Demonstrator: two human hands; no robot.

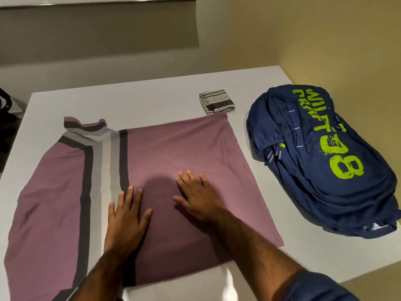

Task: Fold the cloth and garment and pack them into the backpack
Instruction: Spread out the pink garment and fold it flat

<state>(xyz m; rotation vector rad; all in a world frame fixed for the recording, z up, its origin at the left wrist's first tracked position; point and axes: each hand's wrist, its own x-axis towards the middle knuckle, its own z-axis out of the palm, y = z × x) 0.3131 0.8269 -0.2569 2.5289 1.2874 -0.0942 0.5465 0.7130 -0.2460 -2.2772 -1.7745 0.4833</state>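
A mauve garment [173,148] with grey, white and dark stripes lies spread flat on the white table [152,101]. My left hand [125,216] rests flat on it beside the stripes, fingers apart. My right hand [199,196] lies palm down on the plain mauve part, fingers spread. A small striped cloth [217,101], folded into a square, sits beyond the garment's far right corner. The navy backpack [321,161] with lime-green lettering lies flat at the table's right side, apart from both hands.
The table's right edge runs close behind the backpack, with a beige floor beyond. A dark object [5,101] shows at the far left edge. A grey wall panel [97,40] stands behind the table.
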